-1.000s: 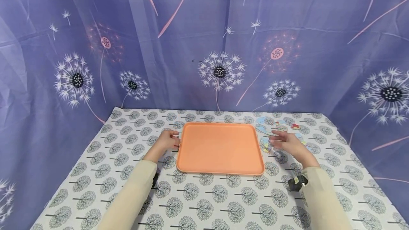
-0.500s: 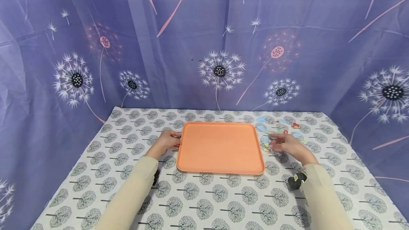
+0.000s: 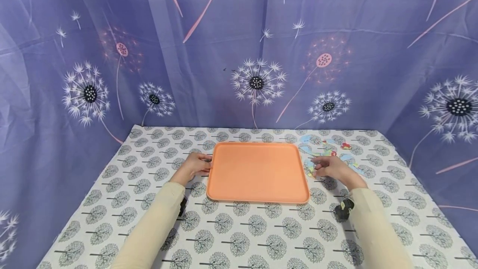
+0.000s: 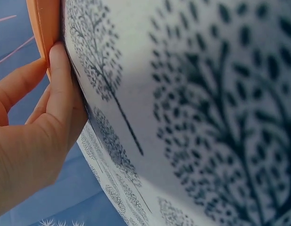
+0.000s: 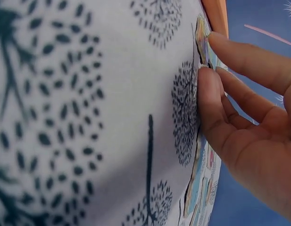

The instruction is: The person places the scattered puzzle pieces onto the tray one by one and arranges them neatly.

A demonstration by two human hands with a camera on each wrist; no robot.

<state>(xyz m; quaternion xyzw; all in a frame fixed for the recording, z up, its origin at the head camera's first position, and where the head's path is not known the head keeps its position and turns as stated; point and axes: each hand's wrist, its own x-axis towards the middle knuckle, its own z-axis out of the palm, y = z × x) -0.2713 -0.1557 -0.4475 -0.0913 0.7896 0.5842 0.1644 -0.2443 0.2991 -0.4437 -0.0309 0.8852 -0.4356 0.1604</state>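
Observation:
A rectangular orange tray (image 3: pixel 257 172) lies in the middle of the patterned tablecloth. My left hand (image 3: pixel 193 166) is at its left side; in the left wrist view, thumb and forefinger pinch the tray's rim (image 4: pixel 44 28). To the right of the tray, several flat puzzle pieces in light blue, green, yellow and red lie loosely spread. My right hand (image 3: pixel 333 170) is low over them. In the right wrist view its thumb and forefinger close around a thin puzzle piece (image 5: pixel 200 40) on the cloth near the tray. Part of the group is hidden beneath that hand.
Beyond the right hand are a red piece (image 3: pixel 346 146) and a light blue piece (image 3: pixel 306 139). White cloth with grey trees (image 3: pixel 239 244) covers the table. A purple curtain with dandelions (image 3: pixel 201 74) stands behind it and at both sides.
My right hand has shifted slightly left, toward the tray, and its thumb and forefinger have come closer together. My left fingers have come up against the tray's left rim. The tray stays in place.

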